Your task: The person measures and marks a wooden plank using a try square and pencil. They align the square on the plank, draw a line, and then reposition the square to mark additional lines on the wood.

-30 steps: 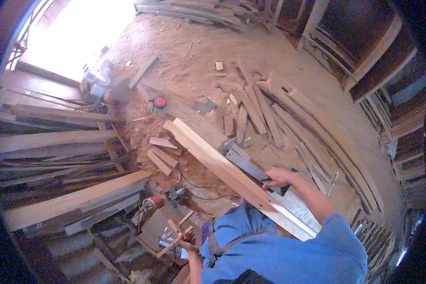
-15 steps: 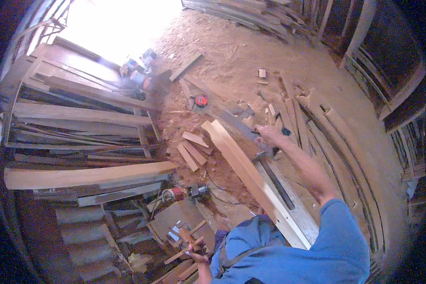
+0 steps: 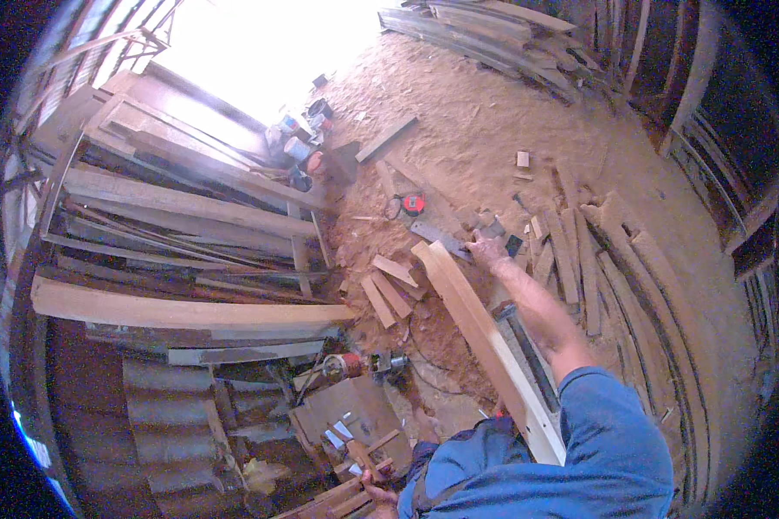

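Note:
My right hand (image 3: pixel 488 248) is closed on one end of a flat grey blade (image 3: pixel 439 237), which looks like a handsaw's; its grip is hidden by my fingers. Just below the hand, a long squared timber beam (image 3: pixel 472 316) slants from the middle of the floor to my body. Alongside the beam lies a long dark tool (image 3: pixel 530 356), partly covered by my right forearm; its kind is unclear. Low at the left, my left hand (image 3: pixel 377 495) wraps round a short brown piece of wood (image 3: pixel 359 454), beside crossed wooden strips.
A red tape measure (image 3: pixel 414 204) lies on the sawdust-covered floor, near several short offcuts (image 3: pixel 387 294). Stacked boards (image 3: pixel 190 201) fill the left side. Long planks (image 3: pixel 658 320) lie to the right. A red power tool (image 3: pixel 342 365) sits left of my body.
My right hand has shifted left over the floor, and the grey blade has moved with it. My forearm now covers more of the dark tool. The whole view has shifted.

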Demonstrator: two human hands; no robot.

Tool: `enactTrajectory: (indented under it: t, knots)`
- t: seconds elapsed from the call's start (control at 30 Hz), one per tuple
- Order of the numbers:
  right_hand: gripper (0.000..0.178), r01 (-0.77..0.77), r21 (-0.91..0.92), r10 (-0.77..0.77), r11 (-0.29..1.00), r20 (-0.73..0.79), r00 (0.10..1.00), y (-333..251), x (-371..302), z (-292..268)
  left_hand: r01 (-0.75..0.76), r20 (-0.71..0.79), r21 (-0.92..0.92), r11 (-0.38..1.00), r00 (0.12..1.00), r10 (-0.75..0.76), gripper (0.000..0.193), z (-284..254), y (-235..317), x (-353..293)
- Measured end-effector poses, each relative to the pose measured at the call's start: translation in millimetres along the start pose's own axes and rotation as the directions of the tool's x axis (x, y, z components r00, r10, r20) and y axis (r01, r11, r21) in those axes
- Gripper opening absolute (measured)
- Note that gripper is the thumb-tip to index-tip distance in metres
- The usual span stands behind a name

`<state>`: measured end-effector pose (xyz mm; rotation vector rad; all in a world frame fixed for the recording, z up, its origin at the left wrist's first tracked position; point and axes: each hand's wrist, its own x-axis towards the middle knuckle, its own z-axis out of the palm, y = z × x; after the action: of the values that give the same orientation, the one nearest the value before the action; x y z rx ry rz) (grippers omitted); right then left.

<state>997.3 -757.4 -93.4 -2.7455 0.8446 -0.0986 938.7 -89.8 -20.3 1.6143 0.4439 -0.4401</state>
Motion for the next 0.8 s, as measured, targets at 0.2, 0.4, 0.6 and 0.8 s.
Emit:
enactTrajectory:
  t: [0.2, 0.4, 0.6, 0.8]
  knots:
    - [0.036, 0.053, 0.413, 0.150, 0.909, -0.443, 0.884, -11, -72, -28, -0.018, 0.060, -0.024, 1.000, 0.998, 0.020, 0.045, 19, 10, 11]
    - [0.048, -0.379, 0.599, 0.479, 0.706, -0.008, 0.878, -23, -263, -67, -0.091, 0.130, -0.104, 0.990, 0.986, 0.105, 0.044, 36, 38, 21]
    - [0.054, -0.523, 0.343, 0.437, 0.780, 0.299, 0.848, -39, -347, -41, -0.149, 0.465, -0.255, 0.955, 0.847, 0.257, 0.042, 105, 107, 28]
    - [0.058, -0.453, 0.321, 0.387, 0.832, 0.250, 0.888, -32, -343, -35, -0.254, 0.716, -0.070, 0.965, 0.660, 0.226, 0.044, 209, 143, 17]
